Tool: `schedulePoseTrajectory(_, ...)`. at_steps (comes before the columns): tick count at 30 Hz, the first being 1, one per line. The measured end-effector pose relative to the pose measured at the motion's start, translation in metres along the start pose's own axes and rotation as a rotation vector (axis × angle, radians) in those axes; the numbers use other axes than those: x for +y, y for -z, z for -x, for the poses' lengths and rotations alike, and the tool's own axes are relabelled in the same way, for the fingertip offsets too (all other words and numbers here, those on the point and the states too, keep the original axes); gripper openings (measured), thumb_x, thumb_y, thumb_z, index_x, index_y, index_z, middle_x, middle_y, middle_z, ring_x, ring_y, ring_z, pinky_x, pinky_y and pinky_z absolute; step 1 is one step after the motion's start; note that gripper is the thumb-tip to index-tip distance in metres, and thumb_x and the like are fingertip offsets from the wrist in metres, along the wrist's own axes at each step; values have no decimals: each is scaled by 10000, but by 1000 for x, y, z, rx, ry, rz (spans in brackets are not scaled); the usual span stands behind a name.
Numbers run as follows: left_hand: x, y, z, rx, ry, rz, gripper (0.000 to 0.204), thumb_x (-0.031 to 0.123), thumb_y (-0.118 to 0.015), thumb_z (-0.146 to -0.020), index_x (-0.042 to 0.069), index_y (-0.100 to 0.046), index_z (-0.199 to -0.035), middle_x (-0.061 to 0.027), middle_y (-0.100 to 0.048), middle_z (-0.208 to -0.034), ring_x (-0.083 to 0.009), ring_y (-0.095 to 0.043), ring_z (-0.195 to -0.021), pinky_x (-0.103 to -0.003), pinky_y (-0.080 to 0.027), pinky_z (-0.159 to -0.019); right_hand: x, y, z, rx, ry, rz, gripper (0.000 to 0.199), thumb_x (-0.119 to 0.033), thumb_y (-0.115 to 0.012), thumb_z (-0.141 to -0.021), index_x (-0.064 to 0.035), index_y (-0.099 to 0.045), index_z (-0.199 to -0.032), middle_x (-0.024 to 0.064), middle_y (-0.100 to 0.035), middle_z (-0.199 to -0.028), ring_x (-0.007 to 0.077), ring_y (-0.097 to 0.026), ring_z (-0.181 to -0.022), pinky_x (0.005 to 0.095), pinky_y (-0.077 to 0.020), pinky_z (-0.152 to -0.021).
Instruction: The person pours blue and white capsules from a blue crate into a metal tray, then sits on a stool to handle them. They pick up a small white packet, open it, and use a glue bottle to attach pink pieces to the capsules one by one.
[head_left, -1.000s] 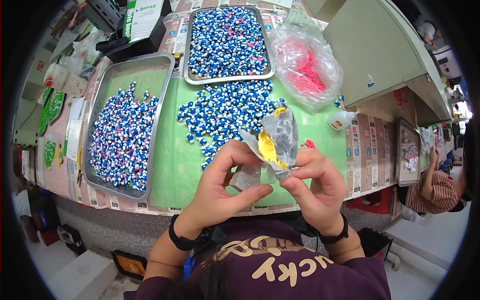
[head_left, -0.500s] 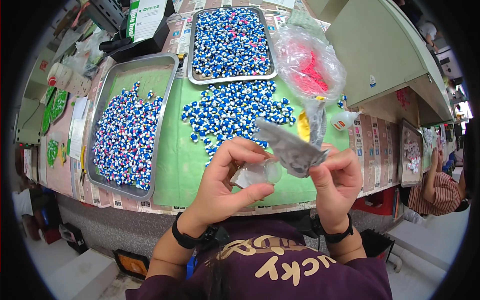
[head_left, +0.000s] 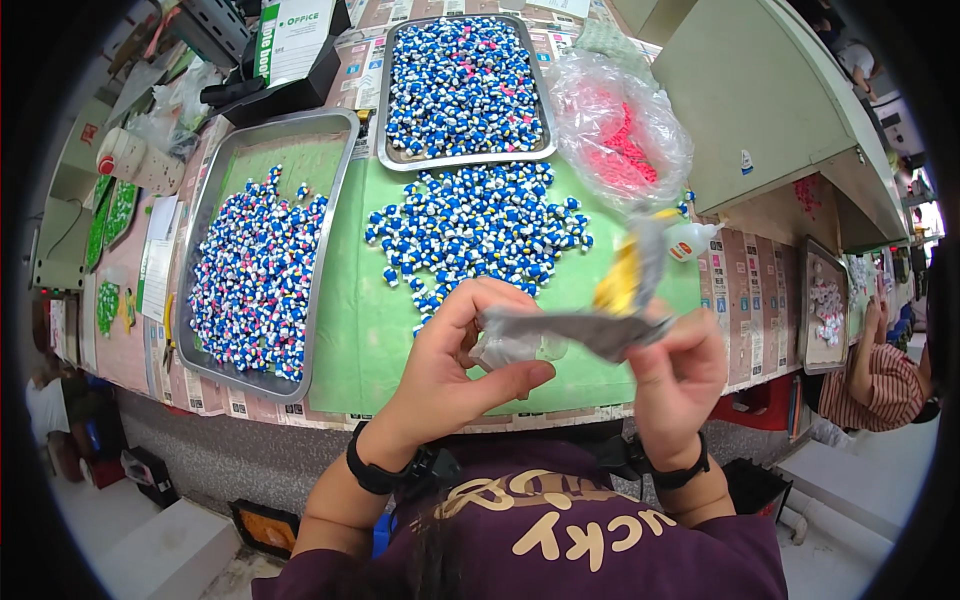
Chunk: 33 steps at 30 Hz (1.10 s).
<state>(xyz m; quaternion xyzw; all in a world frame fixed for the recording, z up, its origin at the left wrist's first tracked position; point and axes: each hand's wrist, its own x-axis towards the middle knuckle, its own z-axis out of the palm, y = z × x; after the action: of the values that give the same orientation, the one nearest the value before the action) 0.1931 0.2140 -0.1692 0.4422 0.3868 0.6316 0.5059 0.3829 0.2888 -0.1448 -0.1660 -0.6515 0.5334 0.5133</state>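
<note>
A: What is lying on the bench?

B: A green mat (head_left: pixel 370 330) is covering the middle, with a loose heap of small blue-and-white pieces (head_left: pixel 480 225) spread on it. Two metal trays are holding more of the same: one (head_left: pixel 205 330) on the left, half full, and one (head_left: pixel 462 85) at the far edge, nearly full. A clear bag of pink pieces (head_left: pixel 620 140) is sitting to the right of the heap.

A: And the hands?

B: The left hand (head_left: pixel 450 370) is pinching one end of a crumpled silvery plastic wrapper (head_left: pixel 580 330) between thumb and fingers, the fingers curled narrow around it. The right hand (head_left: pixel 680 375) is gripping the other end, closed on it. The wrapper is hanging in the air above the near edge of the mat, with a yellow bit (head_left: pixel 620 285) sticking up from it.

A: What is that yellow bit?

B: It is blurring too much; I cannot tell.

A: The room?

B: A pale cabinet (head_left: pixel 760 120) is standing at the right, and another person in a striped top (head_left: pixel 880 385) is sitting beyond it, cut off by the dark rim. A third small tray (head_left: pixel 825 305) near them is too small to make out.
</note>
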Motion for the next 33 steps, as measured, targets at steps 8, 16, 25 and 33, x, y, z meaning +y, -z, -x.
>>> schedulePoseTrajectory(8,7,-3,1,61,130,31,445,59,-786,-770,51,-522,-1129,-45,-581,-1111,-145,-573,-1032,-300,-452,-922,8,-6,-18,-220,172,311,191,43,-710,-813,-18,-560,-915,186,-676,-1083,320,-633,-1047,391,-489,-889)
schedulePoseTrajectory(16,7,10,-3,-51,276,83,392,6,-708,-803,53,-511,-1139,-60,-596,-1071,-137,-640,-901,-259,-548,-712,6,5,-15,-355,89,76,178,56,-650,-851,-29,-506,-912,199,-674,-1055,295,-637,-1020,375,-480,-882)
schedulePoseTrajectory(25,3,7,-7,-179,-28,290,381,74,-714,-837,41,-524,-1165,-156,-466,-1295,-360,-506,-1250,-413,-609,-840,-9,10,-11,190,18,3,172,-61,-601,-933,-66,-438,-877,15,-489,-863,78,-466,-817,237,-385,-816)
schedulePoseTrajectory(33,6,6,-5,-224,-55,351,432,82,-722,-841,21,-532,-1225,-159,-434,-1345,-376,-520,-1236,-414,-604,-847,-5,8,-6,-36,236,218,220,58,-606,-873,0,-435,-999,277,-594,-1152,383,-612,-1098,469,-463,-957)
